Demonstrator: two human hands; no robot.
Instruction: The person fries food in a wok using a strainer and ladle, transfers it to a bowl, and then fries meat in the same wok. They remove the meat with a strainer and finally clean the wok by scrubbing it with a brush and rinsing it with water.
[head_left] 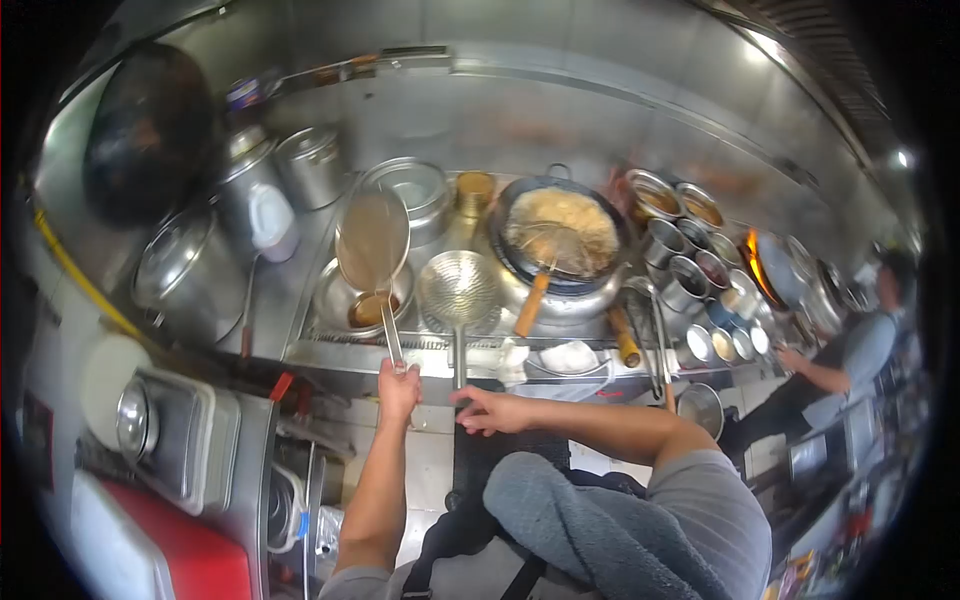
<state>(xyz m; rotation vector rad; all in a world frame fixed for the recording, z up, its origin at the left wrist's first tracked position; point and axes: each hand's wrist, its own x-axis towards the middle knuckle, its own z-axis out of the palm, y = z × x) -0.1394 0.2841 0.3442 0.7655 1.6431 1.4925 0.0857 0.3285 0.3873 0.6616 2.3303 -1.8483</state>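
Observation:
My left hand [399, 393] is wrapped round the handle of a large fine-mesh strainer [372, 243]. The strainer is raised over a metal bowl [327, 308] with brown liquid [368, 309] in the bottom. My right hand [486, 411] hovers by the handle end of a perforated metal skimmer [458, 288], its fingers apart and holding nothing. To the right, a wok [495, 232] holds foamy, bubbling oil with pale food [570, 215]. A wire skimmer with a wooden handle [533, 305] lies across the wok's near side.
A lidded pot [312, 165] and a white jug [270, 222] stand at the left. Several metal containers [684, 283] crowd the right side. Beyond them a flame [757, 265] rises by another wok, near a person [855, 360]. White cloths [568, 357] lie at the stove's front edge.

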